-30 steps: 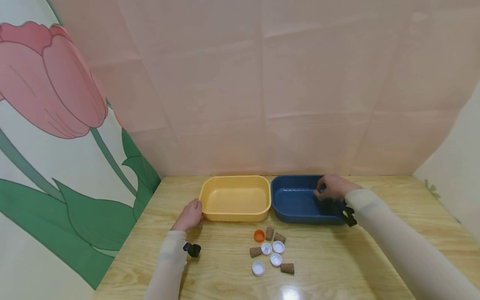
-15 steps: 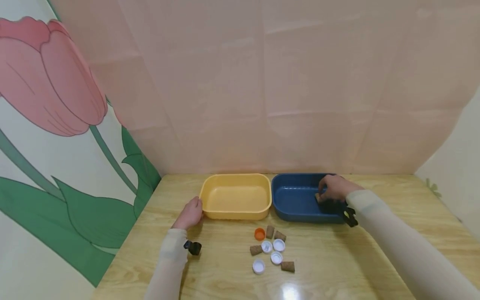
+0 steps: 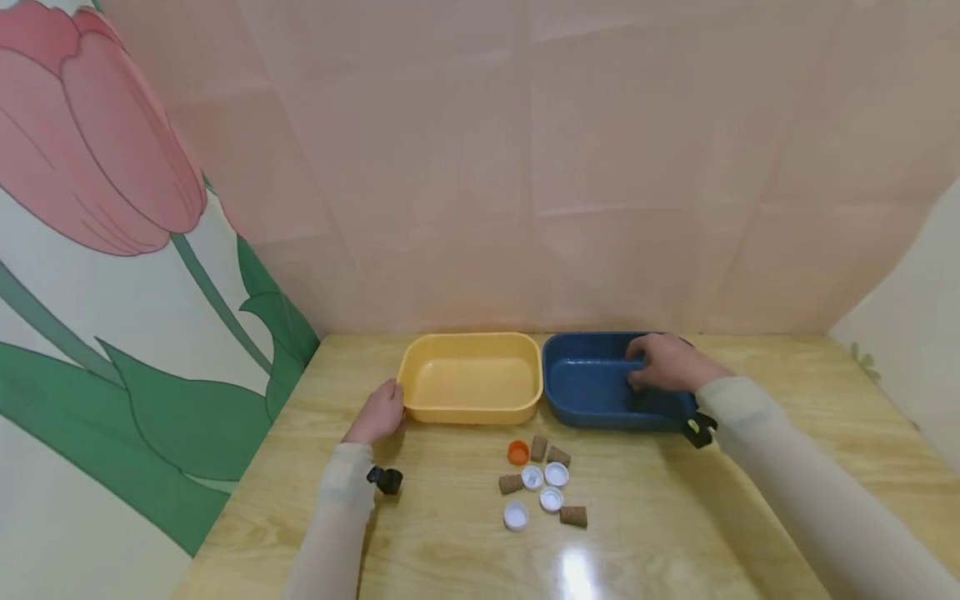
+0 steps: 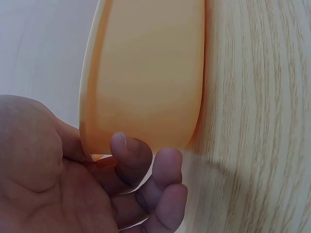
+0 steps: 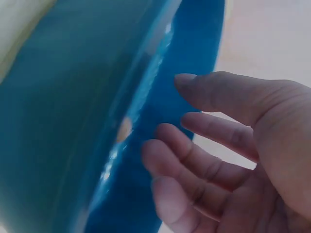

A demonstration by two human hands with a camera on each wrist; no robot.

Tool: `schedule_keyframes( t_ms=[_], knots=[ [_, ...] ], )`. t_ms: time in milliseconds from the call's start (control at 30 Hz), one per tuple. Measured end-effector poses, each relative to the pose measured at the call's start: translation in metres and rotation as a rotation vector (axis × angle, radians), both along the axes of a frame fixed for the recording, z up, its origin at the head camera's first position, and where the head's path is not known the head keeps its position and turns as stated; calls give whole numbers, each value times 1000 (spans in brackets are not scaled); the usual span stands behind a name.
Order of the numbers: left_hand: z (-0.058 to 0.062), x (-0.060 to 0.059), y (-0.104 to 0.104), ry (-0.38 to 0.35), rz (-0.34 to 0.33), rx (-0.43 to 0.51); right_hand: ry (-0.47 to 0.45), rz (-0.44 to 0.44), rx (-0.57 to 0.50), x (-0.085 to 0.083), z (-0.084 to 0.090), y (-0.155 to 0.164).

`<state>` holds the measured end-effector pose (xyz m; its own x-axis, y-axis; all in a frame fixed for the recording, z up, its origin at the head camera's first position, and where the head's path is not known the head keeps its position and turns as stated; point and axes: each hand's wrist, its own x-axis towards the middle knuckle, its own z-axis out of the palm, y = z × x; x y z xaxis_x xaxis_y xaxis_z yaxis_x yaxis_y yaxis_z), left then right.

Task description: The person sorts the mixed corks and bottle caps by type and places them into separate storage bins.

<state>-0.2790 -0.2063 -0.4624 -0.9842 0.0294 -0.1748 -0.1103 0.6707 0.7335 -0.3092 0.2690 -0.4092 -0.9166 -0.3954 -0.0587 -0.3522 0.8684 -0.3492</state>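
Note:
A yellow plastic tub (image 3: pixel 468 414) stands on the table, its left end gripped by my left hand (image 3: pixel 380 411). In the left wrist view, the thumb goes behind the tub's rim and curled fingertips (image 4: pixel 167 165) rest against its outer wall. My right hand (image 3: pixel 670 362) reaches inside the blue tub (image 3: pixel 592 417). Its fingers are loosely bent and spread from the thumb, holding nothing, in the right wrist view. Beyond those fingertips, a small tan piece (image 5: pixel 125 130), cork-coloured, shows at the blue tub's floor; the rest of it is hidden.
In front of the tubs lie several corks (image 3: pixel 573 516), several white bottle caps (image 3: pixel 516 515) and one orange cap (image 3: pixel 517 452). The tubs stand side by side near the pink backdrop (image 3: pixel 450 167). A mural wall (image 3: pixel 150 417) borders the left side.
The right hand has let go of a cork in the blue tub, and its fingers have spread. The left hand keeps its grip. The whole scene sits slightly higher in the head view.

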Motion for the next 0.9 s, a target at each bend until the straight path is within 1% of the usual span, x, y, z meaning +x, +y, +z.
schedule_keyframes(
  t_ms=[100,200,267,333,400,667,767,900],
  knots=[
    [4,0,2,-7,3,7,29,0,-39,12,9,-7],
    [9,-3,4,6,1,12,69,6,-55,23,19,-16],
    [12,-4,4,13,-2,14,90,15,-58,30,23,-21],
    [12,-3,3,16,-8,14,86,30,-76,38,25,-26],
    [12,-1,2,13,-14,13,82,40,-91,47,23,-31],
    [12,-1,2,27,-26,26,144,111,-116,74,7,-48],
    [12,-1,2,28,-26,34,149,135,-132,82,1,-53],
    [12,-2,1,30,-14,34,115,173,-164,92,-5,-60]
  ],
)
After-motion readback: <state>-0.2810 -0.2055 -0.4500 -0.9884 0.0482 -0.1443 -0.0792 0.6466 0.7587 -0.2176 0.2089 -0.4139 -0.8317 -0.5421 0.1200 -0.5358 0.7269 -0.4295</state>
